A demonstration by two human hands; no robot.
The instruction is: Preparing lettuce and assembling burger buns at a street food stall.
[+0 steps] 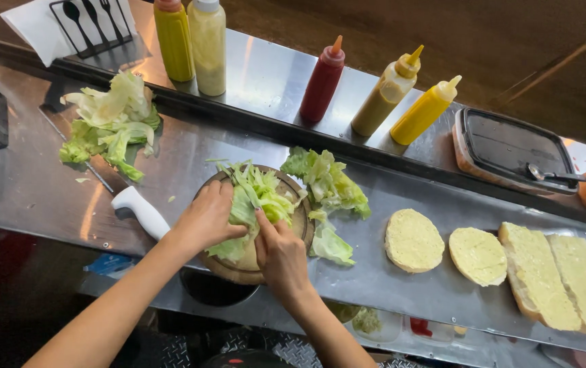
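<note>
Looking like a commercial food-prep line, prob. a sandwich or burger stall: long stainless steel counter (27, 184) w/ raised steel shelf (266, 75), squeeze sauce bottles (323, 80) standing in a row along it, halved buns (412, 240) & split rolls (535, 276) lying out assembly-style, lettuce (110, 123) sitting in piles, lidded tub (511, 150), napkins w/ cutlery holder (92, 24) at back.

Head view. Left hand (206, 219): bare, no glove, no ring or watch visible. Forearm bare up to the frame edge; no sleeve in view. Right hand (281, 255): bare as well, no glove or jewellery visible. Forearm uncovered, no sleeve. Fingernails short, unpainted as far as can be told.
</note>
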